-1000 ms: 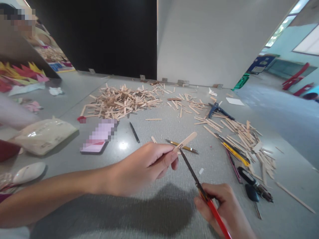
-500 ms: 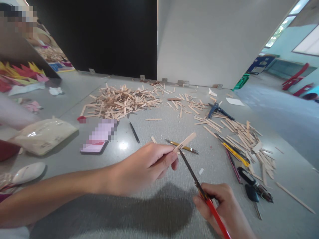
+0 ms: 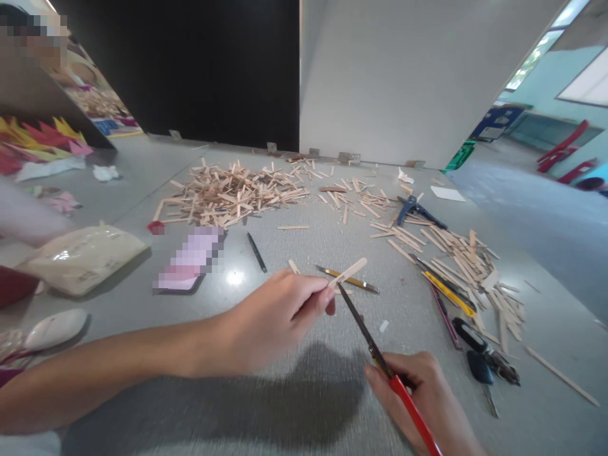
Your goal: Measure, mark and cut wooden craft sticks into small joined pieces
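Observation:
My left hand point(image 3: 270, 320) pinches a wooden craft stick point(image 3: 350, 271) between thumb and fingers. The stick points up to the right and bears a small dark mark. Closed round red-handled scissors point(image 3: 368, 335) is my right hand point(image 3: 422, 392). Their narrow dark blades look closed or nearly so, with the tip touching or just beside the stick near my left fingertips. Behind the held stick a yellow craft knife point(image 3: 356, 280) lies on the grey table, near another loose stick point(image 3: 293, 266).
A heap of cut sticks point(image 3: 237, 193) lies at the back, with more sticks point(image 3: 468, 253) at right. Dark cutters point(image 3: 413, 211), a yellow box cutter point(image 3: 449, 292), keys point(image 3: 481, 367), a pen point(image 3: 256, 252), a phone point(image 3: 190, 259) and a plastic bag point(image 3: 88, 256) surround the hands.
My left hand and the stick have shifted slightly left and down. The scissors' tip has moved left along with them.

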Available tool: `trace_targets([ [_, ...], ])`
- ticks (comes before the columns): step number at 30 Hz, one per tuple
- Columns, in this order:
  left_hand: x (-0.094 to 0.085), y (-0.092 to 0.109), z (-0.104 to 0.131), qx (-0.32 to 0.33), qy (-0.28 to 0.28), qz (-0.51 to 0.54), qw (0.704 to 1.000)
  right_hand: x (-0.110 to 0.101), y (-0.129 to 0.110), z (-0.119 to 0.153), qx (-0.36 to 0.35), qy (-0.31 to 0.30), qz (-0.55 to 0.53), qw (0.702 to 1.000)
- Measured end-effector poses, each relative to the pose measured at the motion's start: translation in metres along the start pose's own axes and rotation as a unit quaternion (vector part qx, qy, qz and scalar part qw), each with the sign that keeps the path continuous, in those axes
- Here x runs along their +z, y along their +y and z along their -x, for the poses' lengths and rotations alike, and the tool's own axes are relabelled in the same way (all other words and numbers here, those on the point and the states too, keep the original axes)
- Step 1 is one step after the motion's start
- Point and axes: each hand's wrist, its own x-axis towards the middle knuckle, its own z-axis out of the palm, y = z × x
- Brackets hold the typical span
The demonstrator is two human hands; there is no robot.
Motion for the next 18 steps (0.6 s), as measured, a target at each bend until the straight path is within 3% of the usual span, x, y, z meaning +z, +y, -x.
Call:
trace_targets([
  [3,0.0,-0.006,-0.001,-0.005,0.012,-0.05,0.999,-0.002,-0.002,0.0,0.003,-0.009,-0.009,1.0],
  [6,-0.003,-0.013,-0.007,-0.06,0.037,-0.093,0.993,-0.009,-0.005,-0.001,-0.003,0.001,-0.022,1.0],
  [10,-0.007,-0.013,-0.012,-0.065,-0.022,0.014,0.998,-0.014,0.0,-0.004,0.023,-0.001,-0.068,0.997],
  [14,-0.005,-0.003,-0.008,-0.061,-0.038,0.101,0.992,-0.009,0.015,-0.004,0.085,-0.082,-0.183,0.976],
  [18,0.003,0.001,-0.004,-0.051,-0.071,0.175,0.981,-0.005,0.013,0.003,0.061,-0.077,-0.257,0.961],
])
